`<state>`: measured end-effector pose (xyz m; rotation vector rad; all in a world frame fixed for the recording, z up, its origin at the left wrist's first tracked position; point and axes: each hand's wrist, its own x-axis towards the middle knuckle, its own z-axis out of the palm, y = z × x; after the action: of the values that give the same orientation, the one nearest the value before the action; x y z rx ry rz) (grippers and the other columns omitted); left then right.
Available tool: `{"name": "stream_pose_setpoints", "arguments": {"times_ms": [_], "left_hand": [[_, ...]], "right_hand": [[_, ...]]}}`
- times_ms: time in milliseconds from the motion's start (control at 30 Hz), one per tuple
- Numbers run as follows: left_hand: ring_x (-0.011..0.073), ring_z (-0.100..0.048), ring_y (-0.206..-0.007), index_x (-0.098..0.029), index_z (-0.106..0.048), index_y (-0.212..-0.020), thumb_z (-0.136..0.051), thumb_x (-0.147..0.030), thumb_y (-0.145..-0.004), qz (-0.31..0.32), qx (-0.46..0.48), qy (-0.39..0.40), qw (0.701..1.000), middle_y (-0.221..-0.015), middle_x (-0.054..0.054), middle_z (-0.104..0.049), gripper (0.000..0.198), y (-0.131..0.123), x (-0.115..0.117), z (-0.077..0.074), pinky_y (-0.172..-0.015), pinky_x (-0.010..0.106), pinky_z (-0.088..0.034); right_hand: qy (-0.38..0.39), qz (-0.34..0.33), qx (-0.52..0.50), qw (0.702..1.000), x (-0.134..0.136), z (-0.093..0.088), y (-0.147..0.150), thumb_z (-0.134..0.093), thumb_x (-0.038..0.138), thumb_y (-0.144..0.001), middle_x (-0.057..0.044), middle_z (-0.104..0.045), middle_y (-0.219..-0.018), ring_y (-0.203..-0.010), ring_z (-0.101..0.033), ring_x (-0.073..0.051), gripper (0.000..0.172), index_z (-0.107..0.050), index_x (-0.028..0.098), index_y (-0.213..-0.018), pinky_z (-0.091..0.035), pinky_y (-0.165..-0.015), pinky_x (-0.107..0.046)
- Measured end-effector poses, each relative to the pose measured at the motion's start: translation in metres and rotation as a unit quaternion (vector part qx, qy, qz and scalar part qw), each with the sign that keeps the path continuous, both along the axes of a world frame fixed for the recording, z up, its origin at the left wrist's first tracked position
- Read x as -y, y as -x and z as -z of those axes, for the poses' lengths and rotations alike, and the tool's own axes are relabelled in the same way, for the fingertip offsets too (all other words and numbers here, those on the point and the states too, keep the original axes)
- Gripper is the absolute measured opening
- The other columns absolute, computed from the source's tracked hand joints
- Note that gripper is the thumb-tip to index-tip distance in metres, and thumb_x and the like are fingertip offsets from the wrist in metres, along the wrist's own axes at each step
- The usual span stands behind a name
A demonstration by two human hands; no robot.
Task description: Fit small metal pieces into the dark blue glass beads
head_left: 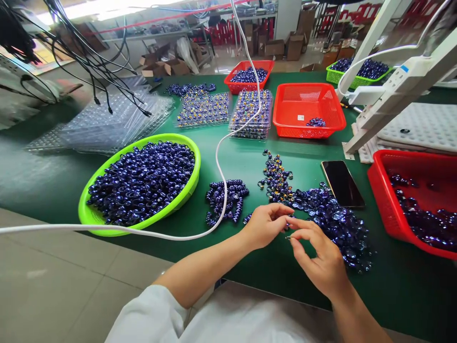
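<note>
My left hand (267,225) and my right hand (319,255) meet near the table's front edge, fingertips almost touching. Between my right thumb and index finger is a tiny shiny metallic piece (288,237), too small to name. The fingers of my left hand are curled closed; what they hold is hidden. Just beyond lies a pile of glossy dark-blue cap-like pieces (335,219). Behind it are loose blue pieces with gold-coloured parts (276,176). Left of my hands, blue ring-like pieces (226,200) sit stacked in short rows.
A green basket (194,186) heaped with blue pieces stands at left. A white cable (185,237) crosses the table. Red baskets (309,132) (392,205), filled clear trays (250,114), a phone (342,183) and a white metal stand (389,100) surround the work area.
</note>
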<state>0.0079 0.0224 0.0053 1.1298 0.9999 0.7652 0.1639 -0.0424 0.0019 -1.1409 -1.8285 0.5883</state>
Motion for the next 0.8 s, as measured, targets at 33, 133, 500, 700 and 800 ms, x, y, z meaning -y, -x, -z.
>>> {"name": "stream_pose_setpoints", "arguments": {"times_ms": [33, 133, 500, 700, 800], "left_hand": [[0.0115, -0.063, -0.066, -0.011, -0.071, -0.098, -0.06, -0.016, -0.076, -0.003, 0.01, 0.01, 1.0, -0.084, 0.006, -0.072, 0.024, -0.002, -0.002, -0.001, -0.063, 0.023, -0.053], [0.0109, -0.063, -0.065, -0.011, -0.072, -0.098, -0.064, -0.019, -0.078, 0.0, 0.044, 0.032, 0.999, -0.083, 0.006, -0.072, 0.024, -0.003, -0.003, -0.003, -0.065, 0.024, -0.053], [0.0121, -0.064, -0.067, -0.013, -0.072, -0.103, -0.075, -0.031, -0.077, 0.045, 0.056, 0.014, 0.997, -0.083, 0.006, -0.072, 0.032, 0.01, 0.002, 0.016, -0.07, 0.027, -0.055], [0.0136, -0.065, -0.07, -0.013, -0.071, -0.102, -0.076, -0.031, -0.076, 0.035, 0.065, -0.011, 0.997, -0.084, 0.006, -0.071, 0.032, 0.008, 0.006, 0.018, -0.07, 0.028, -0.055], [0.0141, -0.065, -0.071, -0.014, -0.071, -0.098, -0.078, -0.03, -0.074, 0.025, 0.055, -0.017, 0.998, -0.083, 0.006, -0.071, 0.03, 0.008, 0.007, 0.017, -0.071, 0.028, -0.055]], "right_hand": [[0.001, 0.01, 0.0, 1.0, 0.0, 0.0, -0.001, -0.056, 0.009, -0.087, -0.008, -0.067, -0.119, -0.11, -0.064, -0.023, 0.016, -0.057, 0.024, -0.093, -0.052, -0.094, -0.043], [0.01, 0.034, 0.003, 0.999, -0.001, -0.001, -0.002, -0.056, 0.01, -0.088, -0.008, -0.068, -0.117, -0.109, -0.064, -0.023, 0.015, -0.057, 0.025, -0.092, -0.052, -0.094, -0.044], [0.168, 0.094, -0.141, 0.971, 0.006, 0.007, -0.008, -0.058, 0.024, -0.092, -0.008, -0.071, -0.118, -0.108, -0.068, -0.023, 0.003, -0.061, 0.024, -0.093, -0.056, -0.091, -0.04], [0.146, 0.093, -0.137, 0.975, 0.007, 0.005, -0.007, -0.058, 0.022, -0.092, -0.006, -0.071, -0.113, -0.104, -0.068, -0.022, 0.004, -0.061, 0.025, -0.092, -0.054, -0.089, -0.038], [0.13, 0.094, -0.095, 0.982, 0.006, 0.004, -0.007, -0.058, 0.02, -0.092, -0.005, -0.071, -0.11, -0.102, -0.067, -0.02, 0.005, -0.06, 0.025, -0.092, -0.052, -0.091, -0.038]]}}
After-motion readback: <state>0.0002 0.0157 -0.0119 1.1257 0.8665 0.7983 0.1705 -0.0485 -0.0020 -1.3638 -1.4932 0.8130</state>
